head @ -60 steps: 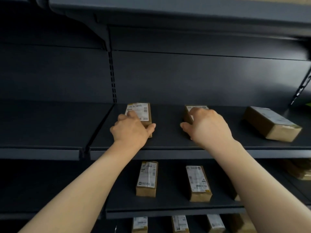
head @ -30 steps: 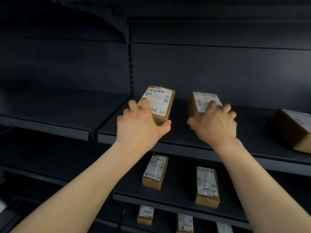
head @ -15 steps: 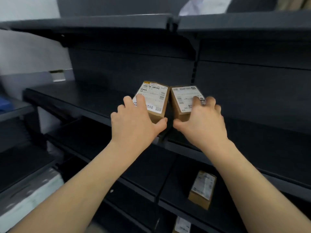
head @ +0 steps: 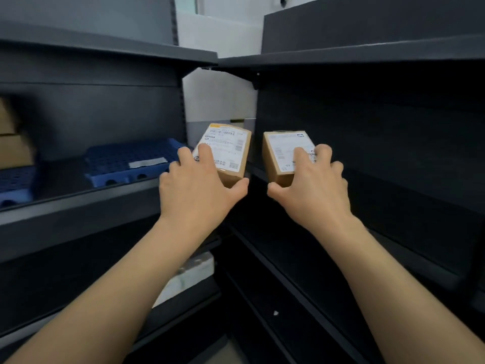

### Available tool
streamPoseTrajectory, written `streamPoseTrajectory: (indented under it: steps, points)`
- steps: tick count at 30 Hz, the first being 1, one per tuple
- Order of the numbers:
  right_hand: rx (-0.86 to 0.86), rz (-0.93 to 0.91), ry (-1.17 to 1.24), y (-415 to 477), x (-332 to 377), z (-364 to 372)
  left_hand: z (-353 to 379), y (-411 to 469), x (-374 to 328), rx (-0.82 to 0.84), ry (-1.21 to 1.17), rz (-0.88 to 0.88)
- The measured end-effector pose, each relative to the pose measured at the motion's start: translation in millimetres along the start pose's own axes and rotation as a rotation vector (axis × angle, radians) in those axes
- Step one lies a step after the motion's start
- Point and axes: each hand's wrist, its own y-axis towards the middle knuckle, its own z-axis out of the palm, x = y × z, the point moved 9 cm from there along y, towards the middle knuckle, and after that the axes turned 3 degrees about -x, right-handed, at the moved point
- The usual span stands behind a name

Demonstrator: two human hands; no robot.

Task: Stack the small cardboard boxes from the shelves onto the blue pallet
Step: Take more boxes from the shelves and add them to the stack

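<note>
Left hand [head: 199,187] grips left box [head: 225,151]; right hand [head: 312,190] grips right box [head: 286,151]. Both boxes aloft, long axes pointing far. Pallet [head: 126,161] lies left, on shelf [head: 78,203]; left hand nearer.

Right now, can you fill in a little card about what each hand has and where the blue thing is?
left hand: grips the left box, held in the air
right hand: grips the right box, held in the air
boxes: side by side, apart, labels up
pallet: blue, a white strip on it, on a shelf left of the hands
far left: brown boxes on a second pallet
</note>
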Motion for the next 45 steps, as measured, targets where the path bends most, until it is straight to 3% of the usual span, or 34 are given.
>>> streamPoseTrajectory:
  steps: [10, 22, 38, 45]
  points:
    - [0.060, -0.279, 0.160, 43.9, 160.9, 70.8, -11.0, 34.1, 152.2, -0.035, 0.222, -0.277]
    - [0.143, -0.502, 0.287, 113.7, 249.1, 132.9, 6.8, 87.0, 229.8, -0.048, 0.384, -0.488]
    - [0.243, -0.539, 0.293, 178.5, 328.9, 212.6, 71.8, 159.9, 322.5, 0.016, 0.350, -0.578]
    - [0.278, -0.518, 0.286, 204.2, 370.0, 246.1, 106.8, 203.5, 358.2, 0.051, 0.321, -0.516]
